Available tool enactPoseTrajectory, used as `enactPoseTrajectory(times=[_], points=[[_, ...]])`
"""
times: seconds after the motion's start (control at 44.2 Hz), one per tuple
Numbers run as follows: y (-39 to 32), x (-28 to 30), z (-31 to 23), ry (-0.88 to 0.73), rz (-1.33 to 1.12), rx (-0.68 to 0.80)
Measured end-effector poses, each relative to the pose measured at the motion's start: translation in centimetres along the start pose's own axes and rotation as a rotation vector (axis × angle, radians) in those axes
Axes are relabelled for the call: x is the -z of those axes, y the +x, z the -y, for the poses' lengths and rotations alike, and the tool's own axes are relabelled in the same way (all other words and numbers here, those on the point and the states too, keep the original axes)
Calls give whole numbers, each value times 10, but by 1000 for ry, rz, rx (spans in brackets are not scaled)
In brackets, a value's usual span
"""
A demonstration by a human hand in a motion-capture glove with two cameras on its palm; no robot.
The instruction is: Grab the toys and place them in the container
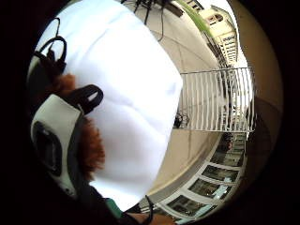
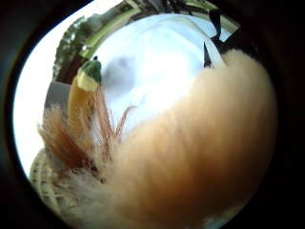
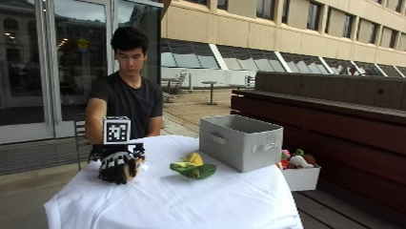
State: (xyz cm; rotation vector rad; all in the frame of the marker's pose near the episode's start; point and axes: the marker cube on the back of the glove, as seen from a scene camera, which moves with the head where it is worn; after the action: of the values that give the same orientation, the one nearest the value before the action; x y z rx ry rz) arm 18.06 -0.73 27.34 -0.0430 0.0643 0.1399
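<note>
A person sits behind a counter (image 3: 190, 200) draped in a white cloth, out on a paved terrace beside a glass-fronted building. The gloved right hand (image 3: 119, 164) rests low on the cloth at the counter's near left part, its fingers curled round a furry orange-brown plush toy (image 3: 134, 168) that pokes out from under the glove. The thumb side palm view is almost filled by that tan fur, with longer reddish strands splaying off it, and the little finger side view shows a tuft of the same rusty fur against the glove's straps, white cloth beyond.

Near the middle of the counter lies a green and yellow plush toy (image 3: 193, 169), well apart from the hand. Just beside it, toward the counter's far right, stands the grey fabric container (image 3: 239, 141), a rectangular bin with a strap handle on each visible side, upright and open at the top.

Below the counter's right edge sits a small white box (image 3: 301, 176) holding several more soft toys (image 3: 296, 159) in pink, green and brown. I can read no brand or lettering on any of these things.
</note>
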Motion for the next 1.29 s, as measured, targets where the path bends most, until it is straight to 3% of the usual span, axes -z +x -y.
enactPoseTrajectory(times=[0.136,0.249,0.362,0.61,0.791,0.927,1.289], points=[[-1,6,-1,-105,-1,-1],[-6,27,14,35,19,-61],[-9,82,7,-92,28,-23],[-42,238,30,86,77,-5],[-117,324,24,205,66,5],[-198,357,9,266,53,56],[-410,337,-37,192,83,287]])
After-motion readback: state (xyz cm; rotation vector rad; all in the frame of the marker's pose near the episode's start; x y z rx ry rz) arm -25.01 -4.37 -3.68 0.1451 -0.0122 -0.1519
